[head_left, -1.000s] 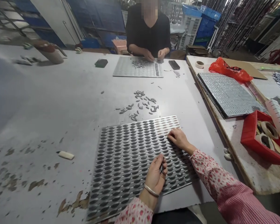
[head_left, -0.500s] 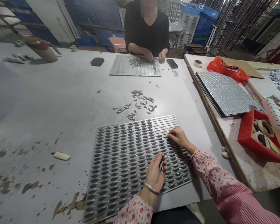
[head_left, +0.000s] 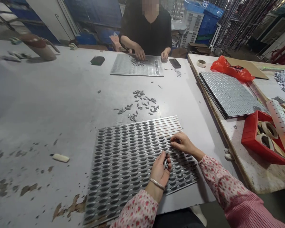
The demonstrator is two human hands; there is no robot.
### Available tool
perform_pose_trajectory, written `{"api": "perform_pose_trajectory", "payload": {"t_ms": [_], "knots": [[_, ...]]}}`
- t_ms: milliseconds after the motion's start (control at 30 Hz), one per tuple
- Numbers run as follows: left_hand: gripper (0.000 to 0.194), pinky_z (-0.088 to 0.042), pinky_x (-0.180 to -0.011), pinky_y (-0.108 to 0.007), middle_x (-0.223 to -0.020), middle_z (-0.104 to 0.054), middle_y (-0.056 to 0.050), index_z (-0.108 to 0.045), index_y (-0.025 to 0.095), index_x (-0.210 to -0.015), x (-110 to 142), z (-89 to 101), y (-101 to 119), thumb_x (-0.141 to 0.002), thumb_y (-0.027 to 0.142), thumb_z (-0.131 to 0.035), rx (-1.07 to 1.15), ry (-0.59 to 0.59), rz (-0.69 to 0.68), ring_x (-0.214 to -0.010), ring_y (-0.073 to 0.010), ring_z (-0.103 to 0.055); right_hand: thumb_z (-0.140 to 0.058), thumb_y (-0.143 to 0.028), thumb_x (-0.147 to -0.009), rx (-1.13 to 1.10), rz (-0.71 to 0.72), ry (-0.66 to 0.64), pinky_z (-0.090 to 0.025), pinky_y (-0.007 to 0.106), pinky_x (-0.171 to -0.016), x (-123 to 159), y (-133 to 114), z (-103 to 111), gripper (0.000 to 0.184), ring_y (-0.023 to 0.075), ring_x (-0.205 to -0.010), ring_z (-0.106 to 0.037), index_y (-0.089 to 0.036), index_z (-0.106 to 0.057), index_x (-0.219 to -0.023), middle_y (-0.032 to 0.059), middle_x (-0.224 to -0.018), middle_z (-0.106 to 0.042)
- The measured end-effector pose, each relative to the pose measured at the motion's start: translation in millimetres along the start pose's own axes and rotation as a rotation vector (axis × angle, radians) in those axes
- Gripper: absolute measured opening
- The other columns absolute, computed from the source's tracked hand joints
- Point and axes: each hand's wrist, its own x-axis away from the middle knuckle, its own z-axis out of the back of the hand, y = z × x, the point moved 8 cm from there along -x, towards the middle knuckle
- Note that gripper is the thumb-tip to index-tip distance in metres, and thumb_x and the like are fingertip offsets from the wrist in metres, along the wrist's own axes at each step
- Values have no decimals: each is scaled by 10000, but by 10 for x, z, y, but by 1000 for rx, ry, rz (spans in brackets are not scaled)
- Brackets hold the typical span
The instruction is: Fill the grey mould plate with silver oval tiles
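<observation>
A patterned panel (head_left: pixel 123 158) lies before me, rows of dark grey oval pieces covering most of its face. Its far right corner shows pale slots (head_left: pixel 167 125) with no ovals in them. Above the panel's right half, my left hand (head_left: pixel 160 169) is curled around several small oval pieces (head_left: pixel 165 163). My right hand (head_left: pixel 181 143) bends down to the panel just below the pale slots, thumb and forefinger pinched at an oval piece partly hidden by the fingertips. Loose oval pieces (head_left: pixel 139 93) are scattered on the table beyond the panel.
Across the table (head_left: pixel 68 104), a co-worker's hand (head_left: pixel 139 53) reaches to loose pieces on another panel (head_left: pixel 123 68). A white marker-like stick (head_left: pixel 60 157) lies left. On the right-hand table are stacked panels (head_left: pixel 230 91), a red bin (head_left: pixel 254 137) with tape rolls, and a red plastic bag (head_left: pixel 232 69).
My right thumb and forefinger have shifted slightly and show more gap behind the tips. My left hand has moved a little up towards them. The co-worker's hand has moved left to the loose pieces.
</observation>
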Motion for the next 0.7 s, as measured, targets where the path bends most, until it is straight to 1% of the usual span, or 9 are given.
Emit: {"api": "perform_pose_trajectory", "payload": {"t_ms": [67,133,200,267,333,433,500,567,700], "knots": [[97,-370,-363,-110,-628,-537,10,-572,124,-768,-22,-48,-24,-809,208,-602,9,-23,17,-463,-34,-485,-593,-393,-841,-207,71,-95,-410,293,-722,88,-167,-54,232,169,-811,-522,-197,-628,-960,43,-856,-600],[104,-339,-347,-105,-627,-528,18,-582,121,-792,-39,-107,-46,-810,222,-601,8,-71,28,-441,-22,-453,-596,-403,-835,-333,98,-137,-421,272,-687,157,-281,-82,239,157,-781,-530,-194,-622,-949,36,-843,-590],[120,-334,-349,-112,-634,-526,18,-595,114,-829,-47,-155,-46,-816,233,-591,0,-119,19,-439,-22,-444,-583,-400,-842,-407,71,-108,-428,266,-683,167,-289,-55,223,154,-777,-536,-188,-612,-902,35,-841,-590],[134,-377,-383,-133,-653,-542,1,-605,105,-883,-45,-173,-34,-825,220,-571,-13,-142,13,-478,-44,-487,-542,-384,-867,-450,12,-50,-436,268,-687,124,-184,18,208,153,-778,-546,-185,-590,-902,35,-849,-599],[154,-426,-436,-160,-687,-571,-25,-606,96,-940,-31,-184,-16,-834,180,-534,-31,-163,18,-540,-73,-539,-510,-336,-882,-389,-51,21,-432,268,-675,54,7,130,171,148,-750,-549,-184,-579,-920,29,-834,-607],[145,-433,-454,-170,-705,-599,-42,-594,99,-931,-9,-191,23,-830,110,-491,-54,-180,10,-562,-86,-559,-529,-217,-849,-124,-77,61,-410,274,-697,-49,274,248,98,148,-740,-539,-181,-614,-884,20,-801,-614],[104,-422,-443,-164,-695,-610,-46,-581,106,-868,-4,-175,32,-823,87,-488,-66,-165,6,-548,-84,-559,-549,-157,-817,-5,-73,17,-401,275,-721,-97,389,216,99,151,-763,-541,-184,-638,-851,19,-808,-628],[78,-419,-436,-155,-716,-630,-59,-571,109,-831,-8,-151,13,-824,86,-497,-74,-143,23,-548,-81,-566,-572,-139,-801,54,-82,-26,-396,272,-724,-119,458,142,88,151,-763,-540,-187,-642,-823,12,-792,-636],[78,-435,-449,-139,-806,-656,-72,-591,117,-873,-13,-121,-38,-827,99,-530,-79,-124,62,-591,-77,-597,-603,-141,-791,193,-53,5,-385,290,-748,-139,449,56,49,169,-793,-512,-181,-624,-773,19,-780,-617]]}}
